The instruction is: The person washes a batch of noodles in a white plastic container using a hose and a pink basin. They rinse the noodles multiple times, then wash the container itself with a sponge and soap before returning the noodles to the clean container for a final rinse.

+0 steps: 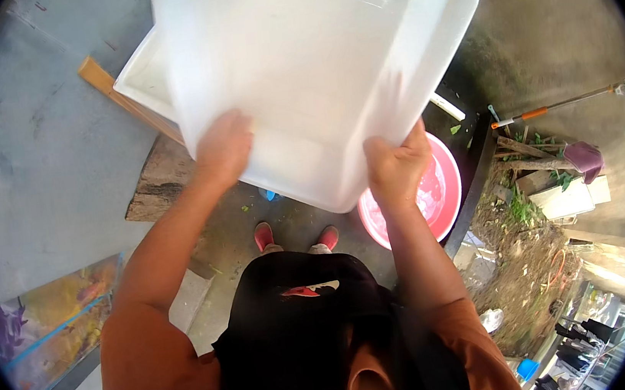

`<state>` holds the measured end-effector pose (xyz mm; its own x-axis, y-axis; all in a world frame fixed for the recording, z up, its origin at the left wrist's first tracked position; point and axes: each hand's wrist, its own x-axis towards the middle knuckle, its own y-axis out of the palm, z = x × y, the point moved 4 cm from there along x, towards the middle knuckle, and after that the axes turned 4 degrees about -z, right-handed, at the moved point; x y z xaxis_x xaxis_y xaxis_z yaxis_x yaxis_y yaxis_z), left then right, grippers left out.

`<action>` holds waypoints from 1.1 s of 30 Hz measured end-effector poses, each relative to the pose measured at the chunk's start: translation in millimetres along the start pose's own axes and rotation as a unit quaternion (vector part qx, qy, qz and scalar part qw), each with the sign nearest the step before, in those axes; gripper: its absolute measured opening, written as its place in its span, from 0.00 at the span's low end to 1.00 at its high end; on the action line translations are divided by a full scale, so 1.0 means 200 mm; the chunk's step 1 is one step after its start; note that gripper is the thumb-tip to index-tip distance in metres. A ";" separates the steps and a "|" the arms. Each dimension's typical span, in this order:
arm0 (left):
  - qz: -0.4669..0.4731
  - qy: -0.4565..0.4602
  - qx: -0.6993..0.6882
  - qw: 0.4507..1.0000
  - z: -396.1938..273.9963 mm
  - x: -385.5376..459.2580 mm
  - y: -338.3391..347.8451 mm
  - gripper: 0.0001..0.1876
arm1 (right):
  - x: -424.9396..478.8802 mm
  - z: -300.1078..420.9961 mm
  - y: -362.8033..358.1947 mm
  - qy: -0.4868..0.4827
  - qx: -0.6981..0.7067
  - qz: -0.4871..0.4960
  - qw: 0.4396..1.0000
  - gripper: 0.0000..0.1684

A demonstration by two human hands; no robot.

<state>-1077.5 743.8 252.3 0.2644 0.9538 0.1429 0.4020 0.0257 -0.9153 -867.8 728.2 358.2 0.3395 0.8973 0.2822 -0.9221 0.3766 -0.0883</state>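
A large white plastic tray (297,64) fills the upper middle of the view, tilted in front of me. My left hand (226,147) grips its near left edge, the fingers reaching over the inner side. My right hand (400,165) clasps the rim at the near right corner, with the thumb on the inside. Behind the tray, at its left, part of a second white container (146,78) shows. Below my right hand a pink plastic basin (449,179) stands on the ground, holding liquid with suds; the tray and my forearm hide part of it.
A wooden plank (126,103) and a thick wood block (157,181) lie at the left. A dark ledge (470,185) runs beside the basin. Sticks (533,155), boards (567,200) and a pole with an orange section (534,112) are at the right.
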 end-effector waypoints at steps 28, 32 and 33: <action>0.004 0.251 0.239 0.938 -0.01 0.14 -0.31 0.14 | 0.38 0.31 0.04 -0.152 -0.176 0.184 0.955 0.27; 0.089 -0.055 0.025 0.994 0.00 0.25 -0.27 0.15 | 0.42 0.36 0.15 -0.105 -0.183 0.189 0.959 0.30; -0.086 0.088 0.112 0.986 0.04 0.06 -0.08 0.13 | 0.42 0.37 0.19 -0.112 -0.174 0.201 0.957 0.29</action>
<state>-1088.5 756.7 266.2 0.3644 0.8637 0.3480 0.2548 0.2670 -0.9294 -888.3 800.7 448.8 -0.1143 0.9285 0.3532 -0.8390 0.1002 -0.5349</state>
